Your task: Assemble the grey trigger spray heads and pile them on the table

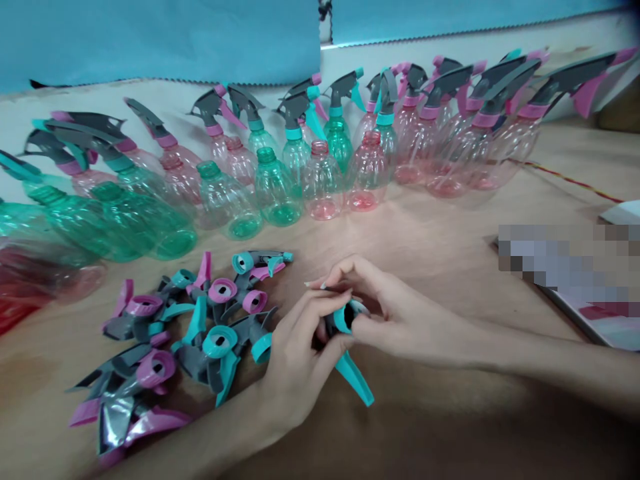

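My left hand and my right hand meet over the wooden table, both closed on one spray trigger head with a grey body, a teal collar and a teal lever that points down to the right. The left fingers curl round its body. The right fingertips pinch at its collar. A pile of loose trigger heads, grey with pink or teal parts, lies just left of my left hand.
Several clear green bottles and pink bottles stand in rows behind, some capped with trigger heads, some uncapped. A blurred flat object lies at the right. A blue sheet hangs at the back.
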{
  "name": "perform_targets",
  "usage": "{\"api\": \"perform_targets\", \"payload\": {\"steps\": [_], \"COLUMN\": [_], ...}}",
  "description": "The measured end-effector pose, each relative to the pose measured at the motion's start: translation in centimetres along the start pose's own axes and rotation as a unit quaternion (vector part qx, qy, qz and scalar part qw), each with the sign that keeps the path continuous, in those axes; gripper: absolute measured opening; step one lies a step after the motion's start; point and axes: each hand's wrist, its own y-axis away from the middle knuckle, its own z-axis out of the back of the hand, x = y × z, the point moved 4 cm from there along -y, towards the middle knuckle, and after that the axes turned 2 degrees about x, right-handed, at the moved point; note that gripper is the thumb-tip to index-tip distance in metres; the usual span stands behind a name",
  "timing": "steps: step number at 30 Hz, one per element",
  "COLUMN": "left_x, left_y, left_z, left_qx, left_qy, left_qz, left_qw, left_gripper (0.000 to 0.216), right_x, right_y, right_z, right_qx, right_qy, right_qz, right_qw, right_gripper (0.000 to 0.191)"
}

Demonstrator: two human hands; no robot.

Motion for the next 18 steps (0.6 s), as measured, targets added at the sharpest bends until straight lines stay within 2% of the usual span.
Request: {"api": "perform_targets", "payload": {"steps": [6,11,18], "left_x": [1.2,1.3,1.2], "left_y": [-0.2,-0.3,-0.1], "left_z": [-0.2,-0.2,-0.2], "left_qx": [-0.019,-0.022,-0.019], "left_qy": [0.049,0.058,0.067], "left_qz": [0.096,0.116,0.125], "left_qw": [0.994,0.991,0.990], "left_gripper": [0.028,0.030,0.026], "right_x": [-1.0,-1.3,0.5], "right_y": [-0.7,-0.9,-0.8], "right_z": [1.6,3.6,4.2], "right_qx": [0.033,-0.012,-0.017], "right_qy": [-0.035,0.021,0.126], "right_qz": [-0.047,-0.089,-0.045], "right_qw": [0.998,0.996,0.991], "right_gripper": [0.039,0.030,0.019]}}
